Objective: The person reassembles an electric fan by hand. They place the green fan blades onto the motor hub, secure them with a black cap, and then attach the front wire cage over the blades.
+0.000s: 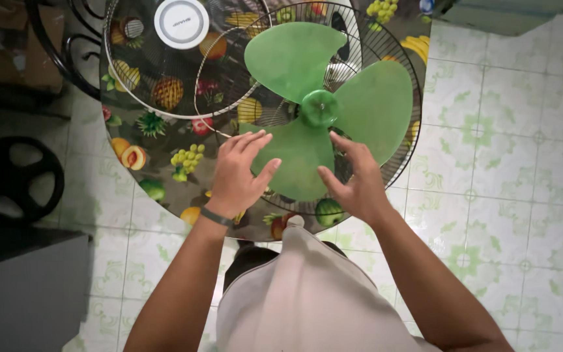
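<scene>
A green three-bladed fan propeller (324,98) lies in a round wire guard (406,58) on a table covered with a fruit-patterned cloth (158,140). My left hand (237,173) hovers with spread fingers at the left edge of the near blade. At the blade's right side, just below the green hub (318,107), is my right hand (353,179), fingers apart. Neither hand grips anything. A second wire guard with a white round centre cap (181,23) rests to the left, overlapping the first.
A black round ring-shaped part (14,179) lies on the floor at left beside a dark cabinet (27,287). Black curved metal chair or stand bars (66,52) sit at the upper left. Green-patterned floor tiles (509,163) spread to the right.
</scene>
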